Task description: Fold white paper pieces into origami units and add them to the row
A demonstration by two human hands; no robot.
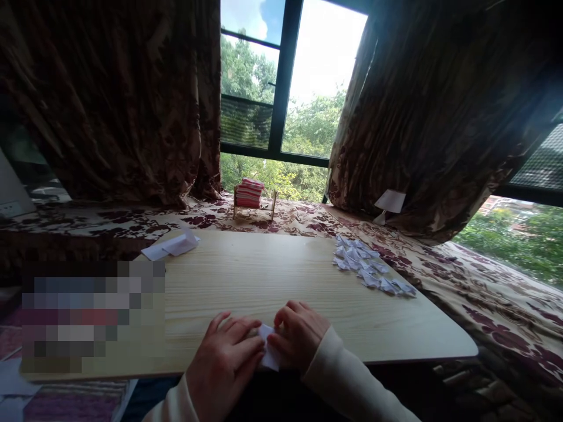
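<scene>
A small piece of folded white paper (269, 350) lies at the table's front edge, between my two hands. My left hand (229, 354) grips its left side, with the fingertips against the paper and the thumb side low. On the other side, my right hand (299, 334) pinches the paper with curled fingers. The hands partly cover it, so its full shape is hidden. Farther off on the right of the table is a loose pile of small folded white papers (361, 262). Flat white paper sheets (173, 245) rest at the back left corner.
The pale wooden table (246, 266) has rounded corners. Beyond it, a small rack with striped pink cloths (250, 193) and a white lamp (390, 202) stand on the flowered window-seat cover (303, 215). More white papers (15, 384) lie low left. Pixelation hides the table's left part.
</scene>
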